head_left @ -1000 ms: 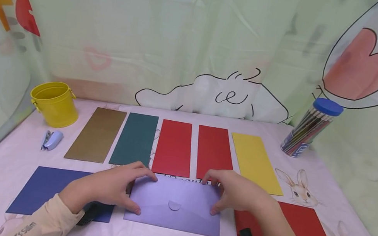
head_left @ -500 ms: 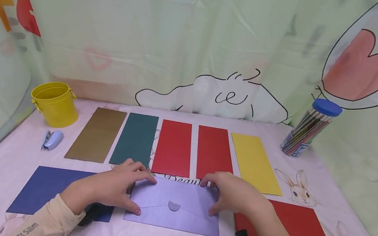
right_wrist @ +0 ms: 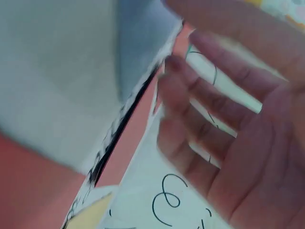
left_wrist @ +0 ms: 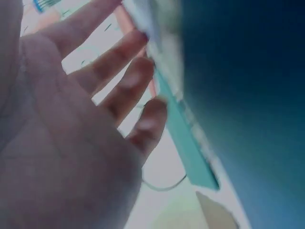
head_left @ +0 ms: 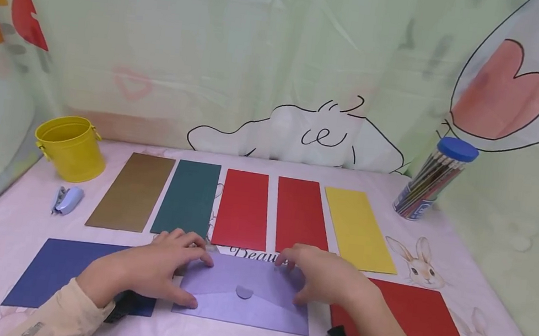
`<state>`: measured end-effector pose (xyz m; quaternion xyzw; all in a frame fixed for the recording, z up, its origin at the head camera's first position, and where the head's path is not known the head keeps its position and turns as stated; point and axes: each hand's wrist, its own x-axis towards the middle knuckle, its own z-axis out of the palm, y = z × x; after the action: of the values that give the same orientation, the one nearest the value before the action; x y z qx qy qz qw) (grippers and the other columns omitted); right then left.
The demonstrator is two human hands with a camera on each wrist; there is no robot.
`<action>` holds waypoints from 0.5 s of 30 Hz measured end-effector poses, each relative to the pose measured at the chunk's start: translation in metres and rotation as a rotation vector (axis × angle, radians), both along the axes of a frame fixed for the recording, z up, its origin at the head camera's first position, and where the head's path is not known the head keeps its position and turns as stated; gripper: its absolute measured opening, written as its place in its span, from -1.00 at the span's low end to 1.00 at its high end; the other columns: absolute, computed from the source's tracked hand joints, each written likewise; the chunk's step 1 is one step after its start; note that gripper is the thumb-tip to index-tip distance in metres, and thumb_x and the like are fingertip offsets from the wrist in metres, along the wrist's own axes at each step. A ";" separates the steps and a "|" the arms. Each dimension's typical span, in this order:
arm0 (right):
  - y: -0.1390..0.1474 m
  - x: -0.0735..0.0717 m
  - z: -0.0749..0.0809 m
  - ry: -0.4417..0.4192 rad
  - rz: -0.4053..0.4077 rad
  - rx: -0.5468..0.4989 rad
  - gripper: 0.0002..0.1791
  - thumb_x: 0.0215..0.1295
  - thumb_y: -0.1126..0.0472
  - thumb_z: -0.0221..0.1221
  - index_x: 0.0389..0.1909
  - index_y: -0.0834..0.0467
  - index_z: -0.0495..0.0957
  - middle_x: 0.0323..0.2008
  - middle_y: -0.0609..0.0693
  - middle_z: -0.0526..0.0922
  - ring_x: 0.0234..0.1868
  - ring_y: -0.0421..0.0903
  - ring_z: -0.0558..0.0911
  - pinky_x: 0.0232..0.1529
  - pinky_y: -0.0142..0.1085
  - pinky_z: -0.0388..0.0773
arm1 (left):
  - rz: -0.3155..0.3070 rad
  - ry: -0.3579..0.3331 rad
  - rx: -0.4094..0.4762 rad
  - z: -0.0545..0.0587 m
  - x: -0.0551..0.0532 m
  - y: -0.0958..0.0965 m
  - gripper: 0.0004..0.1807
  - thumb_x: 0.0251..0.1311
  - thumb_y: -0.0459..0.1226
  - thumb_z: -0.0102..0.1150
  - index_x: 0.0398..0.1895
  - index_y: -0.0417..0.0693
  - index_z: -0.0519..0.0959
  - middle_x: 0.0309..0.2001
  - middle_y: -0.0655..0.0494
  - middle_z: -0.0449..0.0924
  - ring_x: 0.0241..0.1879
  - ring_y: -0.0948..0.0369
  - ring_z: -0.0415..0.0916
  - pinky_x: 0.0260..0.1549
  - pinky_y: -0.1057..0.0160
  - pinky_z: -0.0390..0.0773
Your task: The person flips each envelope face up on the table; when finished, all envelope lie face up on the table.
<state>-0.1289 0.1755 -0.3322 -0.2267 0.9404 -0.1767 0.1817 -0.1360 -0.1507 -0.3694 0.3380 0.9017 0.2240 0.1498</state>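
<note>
A lilac envelope [head_left: 241,314] lies on the table in front of me, its flap side up with a small round closure [head_left: 243,292] at the middle. At its left end is my left hand [head_left: 158,266], thumb over the near left part and fingertips at the far left edge. My right hand [head_left: 324,277] is at the opposite end, thumb by the right side and fingertips near the far edge. Both hands have spread, loosely bent fingers. The left wrist view shows the left palm and fingers [left_wrist: 128,78]; in the right wrist view are the right hand's fingers [right_wrist: 190,119].
Beyond the envelope stand in a row brown [head_left: 131,191], green [head_left: 186,197], red [head_left: 243,209], another red [head_left: 301,216] and yellow [head_left: 362,231] envelopes. Blue [head_left: 63,272] and red [head_left: 424,321] ones flank it. A yellow bucket [head_left: 71,151], stapler [head_left: 67,200] and pencil tub [head_left: 430,181] stand behind.
The view has shifted slightly, so everything sits a little further left. More printed lettering shows past the lilac envelope's far edge, which has come slightly nearer. Both hands stay at its ends.
</note>
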 end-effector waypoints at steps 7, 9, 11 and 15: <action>-0.036 0.006 0.005 -0.037 0.151 -0.141 -0.39 0.09 0.11 0.49 0.19 0.02 0.53 -0.07 -0.14 0.55 -0.13 -0.14 0.53 -0.19 -0.33 0.57 | 0.063 -0.032 0.123 0.019 0.014 -0.069 -0.25 0.08 0.20 0.40 0.36 0.31 0.43 0.29 0.19 0.36 0.27 -0.02 0.29 0.03 -0.28 0.47; -0.055 0.006 0.003 -0.022 0.173 -0.149 -0.34 0.09 0.05 0.49 0.24 -0.01 0.52 -0.01 -0.14 0.56 -0.09 -0.17 0.55 -0.16 -0.36 0.57 | 0.098 0.053 0.122 0.015 0.021 -0.098 -0.23 0.04 0.17 0.46 0.36 0.35 0.42 0.30 0.24 0.36 0.27 0.07 0.29 0.02 -0.18 0.51; -0.074 0.006 0.000 -0.015 0.191 -0.158 -0.28 0.09 0.00 0.49 0.30 -0.03 0.47 0.07 -0.15 0.55 -0.03 -0.20 0.55 -0.10 -0.36 0.58 | 0.144 0.142 0.119 0.005 0.028 -0.128 -0.19 -0.04 0.13 0.53 0.35 0.38 0.43 0.30 0.29 0.37 0.28 0.24 0.24 0.06 0.06 0.47; -0.107 0.004 -0.005 -0.016 0.230 -0.167 -0.17 0.10 -0.04 0.49 0.40 -0.04 0.39 0.24 -0.15 0.49 0.16 -0.22 0.50 0.09 -0.30 0.53 | 0.255 0.218 0.079 -0.016 0.039 -0.177 -0.10 -0.18 0.05 0.64 0.34 0.34 0.44 0.31 0.26 0.37 0.25 0.50 0.09 0.08 0.13 0.36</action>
<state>-0.1246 0.0688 -0.3368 -0.3458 0.8888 -0.2342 0.1886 -0.0970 -0.3273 -0.3852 0.2488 0.9387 0.2384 0.0081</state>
